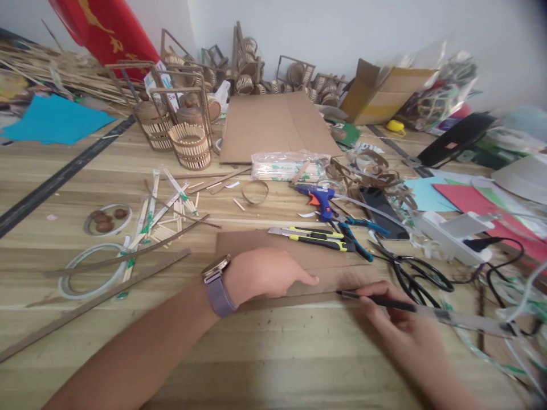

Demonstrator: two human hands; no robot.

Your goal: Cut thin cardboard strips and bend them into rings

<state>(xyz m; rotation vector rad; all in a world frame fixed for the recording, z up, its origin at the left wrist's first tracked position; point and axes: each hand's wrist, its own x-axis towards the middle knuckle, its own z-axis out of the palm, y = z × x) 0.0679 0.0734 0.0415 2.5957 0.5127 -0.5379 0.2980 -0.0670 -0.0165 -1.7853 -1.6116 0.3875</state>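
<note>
"Cardboard piece (337,274) in the near middle of the wooden table (265,359), flat, and here's the left hand (265,273) laid across it!"

"Thumb stretched along the surface, watch at the wrist. Is it gripping?"

"Can't tell: the other fingertips are hidden beneath the hand."

"And the right hand (401,327)?"

"No doubt there: fingers closed around a slim black pen-like tool (395,303), tilted low, its tip right at the near edge of the cardboard!"

"Close company, too: a yellow-and-black cutter (322,234) by the far edge, blade out to the left."

"Black-handled scissors (401,267) just beyond the right hand, and the blue glue gun (325,202) further back."

"Behind that, a larger cardboard sheet (273,125), with small slatted baskets (191,149) to its left."
</note>
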